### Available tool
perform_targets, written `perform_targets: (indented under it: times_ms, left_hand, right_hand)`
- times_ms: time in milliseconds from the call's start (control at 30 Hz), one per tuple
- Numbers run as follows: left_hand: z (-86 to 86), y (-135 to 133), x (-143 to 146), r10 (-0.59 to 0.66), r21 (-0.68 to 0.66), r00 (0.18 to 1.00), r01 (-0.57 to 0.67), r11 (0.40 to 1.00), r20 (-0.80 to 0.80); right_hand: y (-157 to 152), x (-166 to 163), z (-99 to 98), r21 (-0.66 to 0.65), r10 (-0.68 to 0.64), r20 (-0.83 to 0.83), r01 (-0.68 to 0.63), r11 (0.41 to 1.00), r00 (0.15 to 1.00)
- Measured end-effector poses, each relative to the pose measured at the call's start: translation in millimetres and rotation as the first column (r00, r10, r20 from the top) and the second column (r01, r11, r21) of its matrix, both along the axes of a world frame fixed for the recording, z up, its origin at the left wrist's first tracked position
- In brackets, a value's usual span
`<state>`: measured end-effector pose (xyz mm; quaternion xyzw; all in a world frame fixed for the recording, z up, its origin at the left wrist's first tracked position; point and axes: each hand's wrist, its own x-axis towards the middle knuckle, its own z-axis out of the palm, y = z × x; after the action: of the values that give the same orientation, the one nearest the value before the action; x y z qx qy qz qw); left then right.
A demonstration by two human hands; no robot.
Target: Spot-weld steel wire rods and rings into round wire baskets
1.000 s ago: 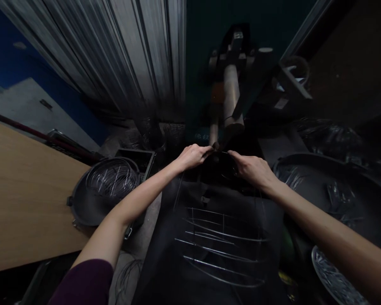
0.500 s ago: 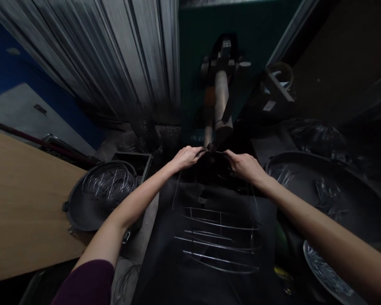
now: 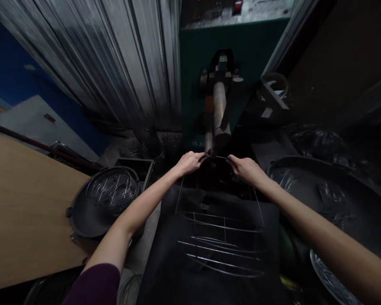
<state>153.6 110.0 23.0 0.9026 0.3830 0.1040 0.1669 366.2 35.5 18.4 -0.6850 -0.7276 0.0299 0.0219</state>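
Observation:
My left hand point(image 3: 189, 163) and my right hand point(image 3: 246, 169) are stretched out in front of me. Both have their fingers closed on the near-black top of a wire rack point(image 3: 225, 228), one at each side. Side wires run down from my hands to several curved crossbars over a dark surface. Between my hands, the top wire touches or lies very close to the tip of the metal arm point(image 3: 220, 106) of a green machine point(image 3: 190, 55), which looks like a spot welder. Dim light hides the exact contact.
On the left, a black round basin point(image 3: 85, 218) holds coiled wire rings point(image 3: 112, 188), beside a wooden board point(image 3: 28, 203). To the right is a large dark basin point(image 3: 300, 186) with small wire pieces. Another container of metal pieces point(image 3: 332, 275) sits lower right. Corrugated metal sheeting point(image 3: 120, 51) stands behind.
The view has tilted up slightly, so everything sits lower and more of the machine's top shows. Both hands keep their hold on the wire rack, near the arm's tip.

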Motion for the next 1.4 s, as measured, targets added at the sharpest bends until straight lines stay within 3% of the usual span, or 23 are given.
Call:
perform_targets:
  times_ms: [200,333,467,567,633,700,800,833,867,900,967,1033,1067,1100,1200,1267,1300,1333,1367,1400]
  left_hand:
    - [2.4,0.3,-9.5,0.023,-0.014,0.999,-0.023,1.0,0.042]
    - [1.2,2.8,-12.9,0.009,-0.024,0.998,-0.007,1.0,0.066]
    - [-3.9,5.3,-6.6,0.008,0.021,0.997,-0.01,1.0,0.078]
    - [-2.8,0.4,-2.9,0.03,0.004,0.994,-0.031,1.0,0.101]
    - [1.4,-9.4,-12.2,0.064,-0.031,0.985,-0.06,0.998,0.158]
    - [4.4,-27.9,-35.3,0.104,-0.107,0.95,-0.076,0.991,0.295]
    - [-6.0,-75.3,-83.1,0.294,-0.313,0.781,-0.134,0.94,0.551]
    - [-15.6,-94.4,-97.1,0.42,-0.41,0.702,-0.196,0.891,0.576]
    - [-28.2,-113.2,-108.0,0.558,-0.541,0.633,-0.25,0.803,0.536]
    - [-42.8,-130.2,-114.9,0.662,-0.69,0.619,-0.253,0.678,0.423]
    - [-71.8,-154.4,-116.1,0.75,-0.929,0.634,-0.133,0.346,0.188]
    - [-89.9,-162.1,-103.6,0.807,-0.99,0.574,0.09,0.107,0.14]
    - [-92.7,-160.0,-94.7,0.854,-0.986,0.505,0.157,0.048,0.122]
    - [-91.6,-154.9,-85.4,0.904,-0.982,0.413,0.185,0.031,0.107]
    - [-73.6,-131.3,-62.9,0.981,-0.993,0.164,0.078,0.093,0.105]
    - [-60.4,-118.3,-53.5,0.983,-0.988,0.106,0.02,0.152,0.153]
    - [-55.9,-114.1,-49.2,0.977,-0.981,0.091,0.021,0.191,0.193]
    - [-53.1,-111.4,-44.1,0.967,-0.97,0.079,0.033,0.239,0.241]
    - [-52.0,-109.8,-38.0,0.953,-0.955,0.07,0.055,0.293,0.296]
    - [-52.1,-108.9,-30.5,0.933,-0.933,0.064,0.077,0.35,0.355]
  right_hand:
    - [1.7,-14.6,6.3,-0.018,-0.008,-0.008,0.008,1.0,1.0]
    - [2.2,-8.7,8.3,-0.032,-0.023,-0.193,0.017,0.999,0.981]
    - [-6.8,18.0,11.3,-0.22,-0.052,-0.561,-0.089,0.971,0.826]
    - [-19.1,27.9,9.3,-0.311,-0.118,-0.673,-0.135,0.941,0.731]
    - [-29.1,23.6,6.9,-0.276,-0.132,-0.659,-0.074,0.958,0.74]
    - [-41.0,16.8,6.3,-0.148,-0.091,-0.659,-0.01,0.989,0.747]
    - [-61.3,17.2,10.6,0.091,0.031,-0.695,0.045,0.995,0.718]
    - [-68.0,20.6,12.6,0.153,0.051,-0.705,0.081,0.985,0.708]
    - [-74.5,24.2,14.3,0.202,0.06,-0.715,0.124,0.972,0.697]
    - [-80.5,27.1,15.3,0.242,0.062,-0.726,0.17,0.955,0.685]
    - [-89.5,28.3,13.5,0.303,0.068,-0.752,0.253,0.919,0.655]
    - [-93.2,25.5,3.6,0.325,0.083,-0.789,0.299,0.897,0.609]
    - [-94.3,25.1,-4.8,0.316,0.091,-0.811,0.301,0.9,0.578]
    - [-96.6,27.0,-15.2,0.298,0.099,-0.834,0.292,0.909,0.543]
    - [-126.2,52.4,-54.5,0.212,0.03,-0.865,0.31,0.927,0.501]
    - [-168.3,85.8,-84.8,0.117,-0.197,-0.817,0.49,0.864,0.542]
    - [-192.9,105.4,-100.2,0.065,-0.378,-0.752,0.632,0.772,0.54]
    - [-217.1,125.0,-115.3,0.003,-0.597,-0.633,0.773,0.634,0.493]
    - [-239.0,143.1,-129.1,-0.082,-0.766,-0.471,0.843,0.532,0.438]
    - [-257.0,158.1,-141.3,-0.155,-0.855,-0.33,0.87,0.467,0.4]
